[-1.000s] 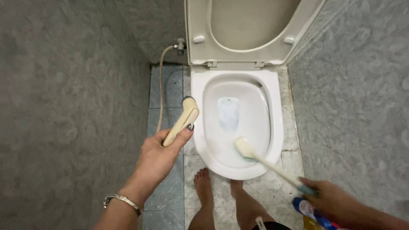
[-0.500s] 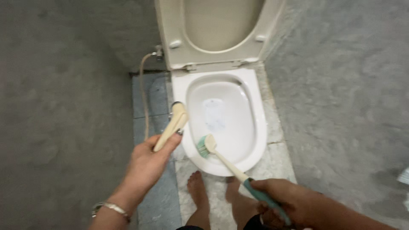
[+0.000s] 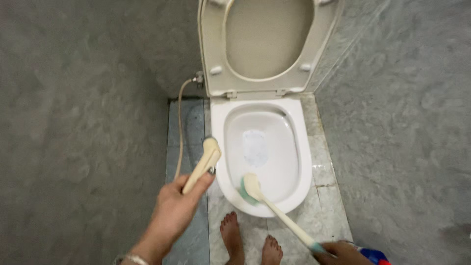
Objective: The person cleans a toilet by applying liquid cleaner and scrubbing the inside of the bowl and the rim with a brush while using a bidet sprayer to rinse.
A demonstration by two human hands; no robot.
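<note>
left hand [image 3: 172, 211] at about 7 o'clock from the toilet bowl [image 3: 305, 162], fingers curled round the handle of a cream spray nozzle [image 3: 203, 164], thumb laid along its side. nozzle head tilted up toward 1 o'clock, just beside the bowl's left rim, apart from it or barely touching, cannot tell which. thin cream hose [image 3: 179, 127] running from the nozzle up toward 12 o'clock to a wall valve [image 3: 198, 78] at the lid's lower left corner. bracelet [image 3: 133, 258] on the left wrist at the bottom edge.

right hand [image 3: 343, 254] at 5 o'clock from the bowl, mostly cut off by the bottom edge, closed on the teal grip of a toilet brush [image 3: 274, 206]; exact finger spread cannot be told. long cream handle slanting up toward 10 o'clock, green-bristled head resting on the inner front of the bowl at its 6 o'clock rim. blue and red bottle [image 3: 375, 256] pressed against the same hand, partly hidden.

seat and lid [image 3: 267, 44] raised upright at 12 o'clock. pale bluish water patch [image 3: 255, 147] in the bowl's middle. two bare feet [image 3: 250, 243] on the marbled floor tiles [image 3: 324, 211] just below the bowl's front. grey walls on both sides.
</note>
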